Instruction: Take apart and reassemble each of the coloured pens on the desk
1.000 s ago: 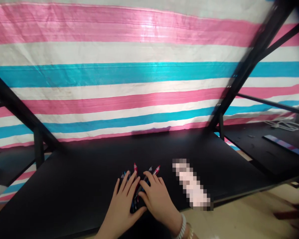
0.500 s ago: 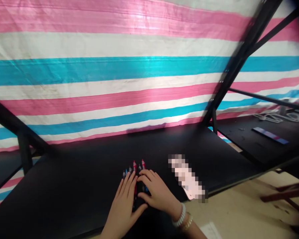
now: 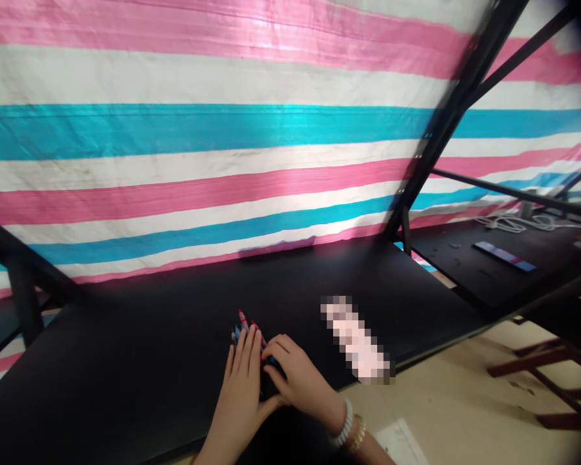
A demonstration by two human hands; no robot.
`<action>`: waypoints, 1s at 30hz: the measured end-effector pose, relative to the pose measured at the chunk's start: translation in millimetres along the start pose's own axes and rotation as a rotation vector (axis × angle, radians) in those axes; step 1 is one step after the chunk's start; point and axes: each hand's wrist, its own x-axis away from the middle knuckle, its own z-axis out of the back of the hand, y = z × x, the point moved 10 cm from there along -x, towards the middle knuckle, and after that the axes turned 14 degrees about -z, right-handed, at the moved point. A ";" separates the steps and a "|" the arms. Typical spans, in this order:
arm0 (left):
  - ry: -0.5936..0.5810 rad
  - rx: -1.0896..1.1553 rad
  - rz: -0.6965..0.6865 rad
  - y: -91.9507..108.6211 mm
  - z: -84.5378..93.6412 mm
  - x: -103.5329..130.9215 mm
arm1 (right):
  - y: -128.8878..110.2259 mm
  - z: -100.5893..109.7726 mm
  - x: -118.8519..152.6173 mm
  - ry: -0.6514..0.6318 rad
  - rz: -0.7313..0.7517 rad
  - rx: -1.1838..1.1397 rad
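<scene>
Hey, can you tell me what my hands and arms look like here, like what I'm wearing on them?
Your left hand and right hand are ungloved. The right wrist wears a chunky, ribbed white bracelet and a narrower gold-coloured bracelet.

One head-worn camera looks forward and down, fairly near the hands (image 3: 239, 381) and worktop (image 3: 150, 349), facing a striped sheet (image 3: 198, 132); its top-right corner seems blurred.

Bunched together as slim pens (image 3: 243, 318), red, blue and grey toward the tips; lying on the black bench (image 3: 150, 361), pointing away, partly hidden by the left hand (image 3: 241, 381).
</scene>
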 end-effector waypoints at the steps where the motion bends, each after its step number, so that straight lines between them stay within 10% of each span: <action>1: 0.001 0.026 0.003 0.0 1.1 -0.9 | 1.4 1.8 -0.2 0.006 -0.011 -0.015; 16: -0.113 0.028 -0.049 -19.2 13.1 10.7 | 19.8 5.5 -14.0 0.023 -0.176 0.251; 23: -0.102 0.095 0.011 -10.8 11.1 1.4 | -6.9 23.8 -77.7 0.013 -0.029 0.331; 30: -0.029 0.226 0.091 -7.1 9.7 7.3 | -6.6 -15.5 -124.4 -0.154 0.044 0.376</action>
